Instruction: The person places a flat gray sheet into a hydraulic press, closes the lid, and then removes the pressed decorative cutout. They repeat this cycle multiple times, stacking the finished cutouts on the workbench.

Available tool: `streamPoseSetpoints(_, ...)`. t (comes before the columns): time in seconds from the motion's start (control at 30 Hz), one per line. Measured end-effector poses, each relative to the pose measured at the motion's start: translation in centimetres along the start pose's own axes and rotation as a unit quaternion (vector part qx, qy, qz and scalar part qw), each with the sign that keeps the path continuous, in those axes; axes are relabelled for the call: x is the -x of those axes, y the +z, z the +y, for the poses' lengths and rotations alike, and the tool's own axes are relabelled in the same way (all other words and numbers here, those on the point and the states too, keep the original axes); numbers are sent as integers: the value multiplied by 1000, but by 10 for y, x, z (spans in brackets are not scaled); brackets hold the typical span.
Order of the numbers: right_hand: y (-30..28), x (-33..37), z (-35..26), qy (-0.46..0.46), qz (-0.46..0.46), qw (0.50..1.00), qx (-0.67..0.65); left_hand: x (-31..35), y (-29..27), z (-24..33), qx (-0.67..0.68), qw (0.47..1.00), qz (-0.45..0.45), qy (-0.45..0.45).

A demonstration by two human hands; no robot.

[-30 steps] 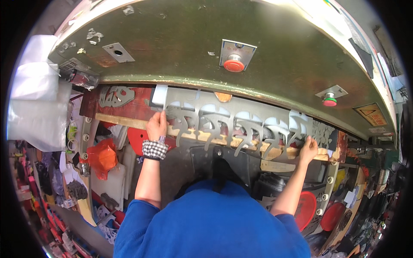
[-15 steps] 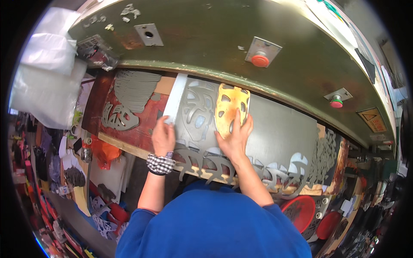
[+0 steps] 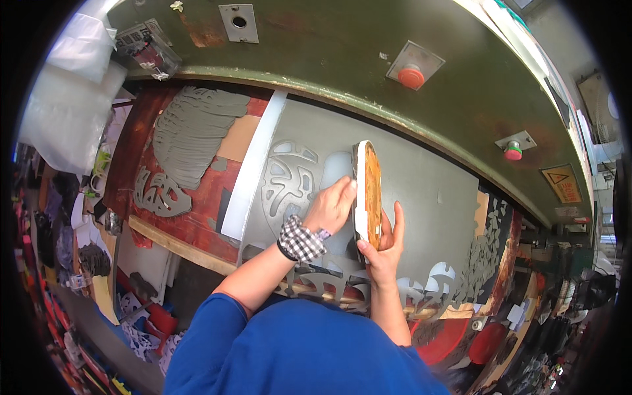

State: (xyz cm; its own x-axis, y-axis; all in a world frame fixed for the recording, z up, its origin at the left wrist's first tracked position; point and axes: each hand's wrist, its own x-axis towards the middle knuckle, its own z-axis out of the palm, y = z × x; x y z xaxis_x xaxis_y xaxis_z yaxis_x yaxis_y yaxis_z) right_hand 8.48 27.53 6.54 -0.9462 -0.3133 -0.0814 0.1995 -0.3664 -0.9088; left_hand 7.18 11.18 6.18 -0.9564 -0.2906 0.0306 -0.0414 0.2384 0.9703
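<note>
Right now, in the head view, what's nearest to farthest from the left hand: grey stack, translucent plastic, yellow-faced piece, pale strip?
From the left hand:
1. Yellow-faced piece, at its fingertips
2. Pale strip, to its left
3. Grey stack, beyond the strip
4. Translucent plastic, far left

You have two hands [image 3: 331, 209] [image 3: 384, 255], one cutter [image 3: 372, 191], one checked wristband [image 3: 301, 239], two push buttons [image 3: 411, 77] [image 3: 513, 152] and one warning sign [image 3: 562, 184].

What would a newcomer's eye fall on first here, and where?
Likely first, the yellow-faced block, held on edge in the right hand near the middle, over a grey sheet. Next, the bright blue shirt at the bottom and a red button on the green machine above.
</note>
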Motion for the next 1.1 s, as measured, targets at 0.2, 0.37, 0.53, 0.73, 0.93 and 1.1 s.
streamPoseSetpoints(0.2, -27, -5, -10, 14, 24, 971, -237, 9, -27, -21, -299, 953, 6, 44)
streamPoseSetpoints(0.37, -69, 20, -43, -135, 132, 979, -76, 20, -54, -31, -362, 931, 36, -8)
streamPoseSetpoints(0.53, -84, 69, -66, -178, 193, 963, 65, 19, -63, -16, -302, 949, 85, -13)
streamPoseSetpoints(0.73, -58, 43, -34, -143, 124, 948, 255, 10, -60, -6, -268, 959, 81, 46)
streamPoseSetpoints(0.93, -36, -13, -2, -165, 61, 831, 528, 8, -98, -15, -288, 945, 153, 6)
streamPoseSetpoints(1.1, -51, -49, -8, -152, 28, 841, 518, 27, -144, -39, -332, 919, 211, 19)
